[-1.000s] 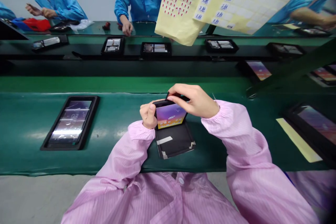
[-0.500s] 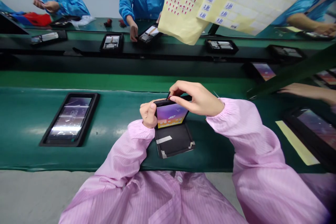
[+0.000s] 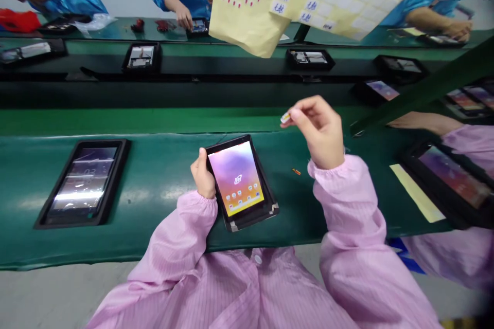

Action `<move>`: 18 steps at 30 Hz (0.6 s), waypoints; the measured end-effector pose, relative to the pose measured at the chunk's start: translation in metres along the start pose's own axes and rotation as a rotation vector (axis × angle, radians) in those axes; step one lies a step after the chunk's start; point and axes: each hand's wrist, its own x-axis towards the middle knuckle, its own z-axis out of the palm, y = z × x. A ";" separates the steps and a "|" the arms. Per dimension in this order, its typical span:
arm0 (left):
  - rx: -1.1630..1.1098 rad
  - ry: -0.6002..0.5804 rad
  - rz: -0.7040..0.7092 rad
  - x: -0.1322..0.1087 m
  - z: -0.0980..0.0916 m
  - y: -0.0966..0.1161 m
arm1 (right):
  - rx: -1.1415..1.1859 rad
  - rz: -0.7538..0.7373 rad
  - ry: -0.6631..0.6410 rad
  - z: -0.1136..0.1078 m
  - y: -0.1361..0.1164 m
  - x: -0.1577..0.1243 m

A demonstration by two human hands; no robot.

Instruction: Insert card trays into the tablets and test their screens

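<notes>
A tablet (image 3: 236, 180) with a lit purple-and-orange home screen lies in a black tray (image 3: 270, 209) on the green mat. My left hand (image 3: 203, 173) grips the tablet's left edge, thumb on top. Up and to the right, my right hand (image 3: 317, 131) pinches a small white-and-orange strip (image 3: 286, 118) between finger and thumb, above the mat and apart from the tablet. A tiny orange piece (image 3: 296, 171) lies on the green mat (image 3: 154, 146) below that hand.
Another tablet in a black tray (image 3: 83, 182) lies to my left. To my right, a co-worker's hand (image 3: 424, 122) reaches past a third tablet (image 3: 451, 177) and a yellow strip (image 3: 417, 193). A yellow label sheet (image 3: 247, 5) hangs overhead, with more trays along the far belt (image 3: 231, 61).
The tablet has gone from tilted up to lying flat in its tray. My right hand has moved up and right off its top edge, pinching the small strip.
</notes>
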 end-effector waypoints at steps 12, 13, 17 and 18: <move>0.514 -0.130 -0.057 0.001 -0.018 -0.032 | 0.016 0.506 0.078 -0.015 0.078 -0.102; 0.664 -0.197 -0.044 0.001 -0.021 -0.025 | 0.007 0.521 0.086 -0.017 0.080 -0.106; 1.177 -0.460 0.095 0.004 -0.030 0.024 | -0.036 0.593 0.086 -0.024 0.088 -0.123; 1.263 -0.509 0.165 0.003 -0.033 0.037 | -0.046 0.614 0.071 -0.026 0.087 -0.129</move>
